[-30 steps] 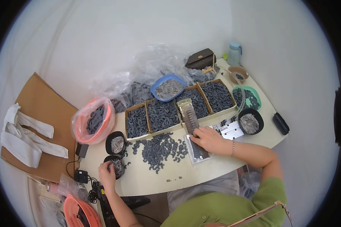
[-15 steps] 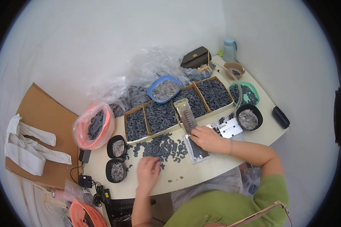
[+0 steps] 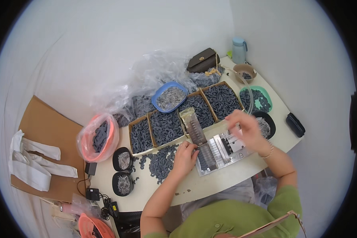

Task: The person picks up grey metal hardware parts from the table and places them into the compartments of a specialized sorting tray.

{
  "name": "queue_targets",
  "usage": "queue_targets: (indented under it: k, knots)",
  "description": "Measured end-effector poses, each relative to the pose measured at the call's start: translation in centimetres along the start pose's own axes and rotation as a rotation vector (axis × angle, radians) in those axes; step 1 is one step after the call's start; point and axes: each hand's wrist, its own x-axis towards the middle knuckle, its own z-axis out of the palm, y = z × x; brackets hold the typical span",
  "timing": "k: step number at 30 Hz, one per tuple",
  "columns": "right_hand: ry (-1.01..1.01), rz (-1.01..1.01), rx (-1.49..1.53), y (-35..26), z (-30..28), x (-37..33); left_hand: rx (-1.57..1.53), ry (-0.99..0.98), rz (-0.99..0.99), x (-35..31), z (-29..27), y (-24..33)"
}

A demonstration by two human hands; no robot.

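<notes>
My left hand [image 3: 184,158] rests at the left edge of a metal fixture [image 3: 226,158], its fingers bent together against the row of small dark grey parts [image 3: 207,158] there. Whatever it pinches is hidden. A clear ribbed plastic guide [image 3: 193,127] stands at the fixture's far left end. Over the fixture's right side hovers my right hand [image 3: 246,129], smeared by motion, its fingers not clear. Beside it, partly covered, is a black bowl of thin metal pins [image 3: 270,123]. Loose dark grey parts [image 3: 161,162] lie left of my left hand.
A divided cardboard box [image 3: 147,152] full of grey parts stands behind. On it rests a blue tray of pins [image 3: 156,107]. Two black bowls [image 3: 116,184] sit at left, near a bag-lined orange basket [image 3: 114,137]. A green tray [image 3: 269,95] and black case [image 3: 295,124] are at right.
My right hand has lifted off the fixture's left part and moved right, uncovering the row. My left hand has moved from the loose parts up to the fixture's left edge.
</notes>
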Motion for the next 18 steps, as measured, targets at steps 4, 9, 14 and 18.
queue_targets:
  k: [4,9,14,18]
  knots:
    - [-0.418,-0.299,0.981,-8.1,-4.1,3.6,0.011,-0.005,0.005,0.6,0.4,0.2]
    - [-0.79,-0.548,1.37,-11.3,-2.8,4.4,-0.103,0.015,-0.125,0.2,1.4,-1.1]
    - [-0.878,-0.394,1.426,-12.1,-4.2,2.0,-0.018,-0.026,-0.063,1.1,0.5,0.5]
    - [-0.921,-0.468,1.394,-12.0,-4.6,2.0,-0.01,-0.023,-0.091,0.8,0.5,1.0]
